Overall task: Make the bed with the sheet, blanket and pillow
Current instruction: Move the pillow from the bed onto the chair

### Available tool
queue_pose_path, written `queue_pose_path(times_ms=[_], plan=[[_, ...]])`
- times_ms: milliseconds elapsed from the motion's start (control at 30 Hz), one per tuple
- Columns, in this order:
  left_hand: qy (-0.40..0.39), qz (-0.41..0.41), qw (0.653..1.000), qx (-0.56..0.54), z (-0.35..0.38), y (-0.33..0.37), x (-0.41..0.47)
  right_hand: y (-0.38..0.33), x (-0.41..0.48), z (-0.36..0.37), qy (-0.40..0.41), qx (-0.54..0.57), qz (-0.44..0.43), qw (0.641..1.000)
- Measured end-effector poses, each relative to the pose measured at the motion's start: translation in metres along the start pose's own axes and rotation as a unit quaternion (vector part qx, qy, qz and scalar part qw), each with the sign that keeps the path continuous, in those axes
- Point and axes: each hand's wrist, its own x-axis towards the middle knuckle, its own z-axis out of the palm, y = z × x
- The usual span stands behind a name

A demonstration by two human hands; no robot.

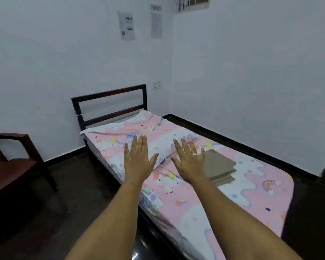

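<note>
chair (11, 166) at 9 o'clock of bed | headboard (109, 106) at 11 | sheet (251, 184) spread over mattress, rumpled near headboard | left hand (139, 162) flat, fingers straight, holding nothing | right hand (189, 162) flat, fingers spread, holding nothing | folded blanket (219, 167) on sheet, at 3 o'clock of right hand

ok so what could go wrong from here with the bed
1. The folded blanket lies on the sheet beside the right hand; smoothing or pulling the sheet could drag it or trap creases beneath.
2. The sheet is bunched at the headboard end, with mattress showing; sweeping with the left hand alone may leave it uncovered.
</note>
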Motion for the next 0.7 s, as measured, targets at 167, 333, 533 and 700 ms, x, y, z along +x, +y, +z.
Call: queue_pose_path(times_ms=[167, 333, 533, 700], plan=[[-0.030, 0.017, 0.998, 0.052, 0.043, -0.055, 0.051, -0.025, 0.059, 0.057, -0.062, -0.019, 0.035, 0.997], [-0.074, 0.018, 0.996, 0.046, 0.070, -0.096, 0.101, -0.050, 0.116, 0.098, -0.091, -0.015, 0.027, 0.995], [-0.124, 0.017, 0.991, 0.042, 0.112, -0.140, 0.169, -0.064, 0.196, 0.145, -0.119, 0.018, 0.043, 0.992], [-0.174, 0.027, 0.984, 0.040, 0.169, -0.170, 0.250, -0.055, 0.278, 0.204, -0.149, 0.024, 0.062, 0.987]])
